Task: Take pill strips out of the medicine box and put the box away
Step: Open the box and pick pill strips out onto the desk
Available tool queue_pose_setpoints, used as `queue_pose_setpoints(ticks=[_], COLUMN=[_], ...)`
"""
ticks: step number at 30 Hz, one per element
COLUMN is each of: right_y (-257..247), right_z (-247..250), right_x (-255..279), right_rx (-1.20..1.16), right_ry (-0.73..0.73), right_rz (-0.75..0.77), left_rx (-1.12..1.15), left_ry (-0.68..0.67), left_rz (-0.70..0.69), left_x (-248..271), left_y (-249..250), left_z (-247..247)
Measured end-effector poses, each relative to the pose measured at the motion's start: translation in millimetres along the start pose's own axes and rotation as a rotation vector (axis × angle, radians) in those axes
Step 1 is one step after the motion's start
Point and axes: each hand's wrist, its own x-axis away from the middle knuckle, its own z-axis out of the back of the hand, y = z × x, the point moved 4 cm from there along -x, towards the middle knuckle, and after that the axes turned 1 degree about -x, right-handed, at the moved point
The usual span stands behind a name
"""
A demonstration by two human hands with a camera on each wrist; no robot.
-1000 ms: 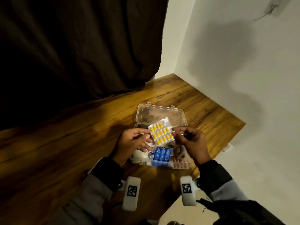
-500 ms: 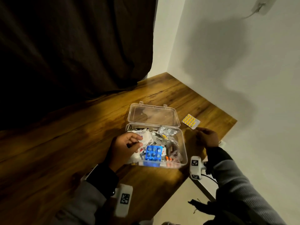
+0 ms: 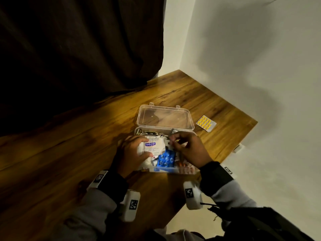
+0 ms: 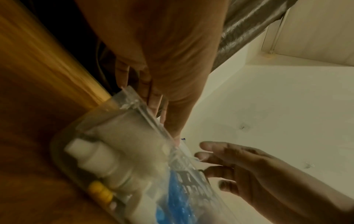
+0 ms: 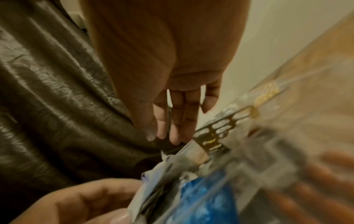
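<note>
The clear plastic medicine box [image 3: 165,117] lies open on the wooden table, its lid folded back. One yellow pill strip [image 3: 206,123] rests on the table to the right of the lid. My left hand [image 3: 145,147] grips a white packet [image 3: 152,145] at the box's left side. My right hand [image 3: 173,142] reaches into the box's right half with loosely bent fingers near a silver strip [image 3: 173,131]. I see nothing pinched in it. A blue blister strip [image 3: 165,159] lies between the hands, and orange capsules [image 3: 184,168] at the front right. The left wrist view shows a white bottle [image 4: 91,160] inside.
A dark curtain [image 3: 78,49] hangs behind the table on the left. White walls [image 3: 251,66] close the corner on the right. The table's right edge [image 3: 243,141] runs just beyond the yellow strip, and its front edge lies close behind my right wrist.
The yellow strip went from both hands to the table right of the lid. My right hand has returned from there into the box. The left hand now holds the white packet.
</note>
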Motion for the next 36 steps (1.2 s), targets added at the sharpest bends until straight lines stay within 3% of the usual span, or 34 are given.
queue_pose_setpoints(ticks=[3, 8, 10, 13, 15, 17, 20, 23, 25, 29, 36], right_y=[-2.5, 12.0, 25.0, 29.0, 13.2, -14.1, -48.4, -58.8, -59.2, -60.8, -27.0], right_z=[-23.6, 1.4, 25.7, 40.5, 38.4, 26.8, -14.4, -53.7, -62.0, -38.0, 16.3], right_x=[-7.1, -8.1, -8.2, -0.5, 1.4, -2.0, -9.7, -16.1, -20.6, -21.9, -9.6], right_rx=[0.043, -0.094, 0.071, 0.521, 0.693, 0.711, 0.669, 0.843, 0.929, 0.711, -0.237], right_ry=[-0.103, 0.015, 0.066, -0.047, -0.002, 0.072, -0.073, -0.233, -0.220, -0.078, 0.028], right_rz=[-0.115, -0.224, -0.233, -0.286, -0.205, 0.010, 0.265, 0.384, 0.427, 0.327, -0.052], left_rx=[-0.119, 0.088, 0.187, 0.042, 0.006, 0.056, 0.178, 0.208, 0.212, 0.223, 0.197], left_ry=[0.005, 0.075, 0.122, 0.153, 0.160, 0.184, 0.175, 0.141, 0.122, 0.091, 0.028], left_rz=[-0.015, 0.039, 0.051, 0.069, 0.125, 0.173, 0.201, 0.199, 0.209, 0.207, 0.182], left_x=[3.0, 8.3, 11.4, 14.5, 15.8, 17.9, 20.6, 21.4, 22.6, 25.5, 23.7], left_y=[6.5, 5.4, -4.2, -20.5, -29.6, -30.9, -27.0, -28.8, -31.2, -27.6, -27.1], left_z=[-1.5, 7.7, 15.9, 20.7, 18.7, 17.0, 14.0, 13.2, 15.4, 21.3, 20.9])
